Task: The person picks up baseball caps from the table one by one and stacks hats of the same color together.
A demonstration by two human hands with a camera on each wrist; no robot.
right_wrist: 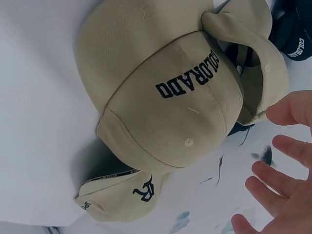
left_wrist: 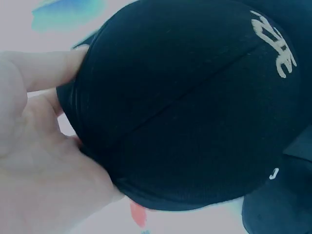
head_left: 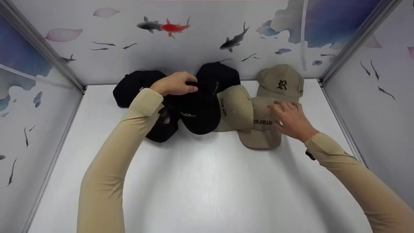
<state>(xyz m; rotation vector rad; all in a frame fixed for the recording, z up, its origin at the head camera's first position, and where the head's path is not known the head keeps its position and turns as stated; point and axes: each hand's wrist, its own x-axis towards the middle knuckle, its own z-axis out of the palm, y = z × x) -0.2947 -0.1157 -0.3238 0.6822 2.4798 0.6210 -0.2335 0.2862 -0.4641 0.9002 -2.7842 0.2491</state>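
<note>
My left hand (head_left: 173, 83) grips the back edge of a black baseball cap (head_left: 202, 115), its brim pointing toward me. The left wrist view shows the thumb and fingers pinching this cap's (left_wrist: 180, 112) rim, with light embroidery on its front. My right hand (head_left: 289, 119) hovers over a beige COLORADO cap (head_left: 260, 139). In the right wrist view, the fingers are spread with nothing between them, apart from that cap's crown (right_wrist: 195, 117). A second beige cap (head_left: 237, 108) leans sideways between the COLORADO cap and the held black one.
Behind the right hand, a beige cap with a dark R (head_left: 279, 82) stands by the back wall. Other black caps lie at the back left (head_left: 134, 89), below the left wrist (head_left: 161, 131) and at the back middle (head_left: 220, 74). Printed walls (head_left: 207, 42) enclose the white table (head_left: 207, 187).
</note>
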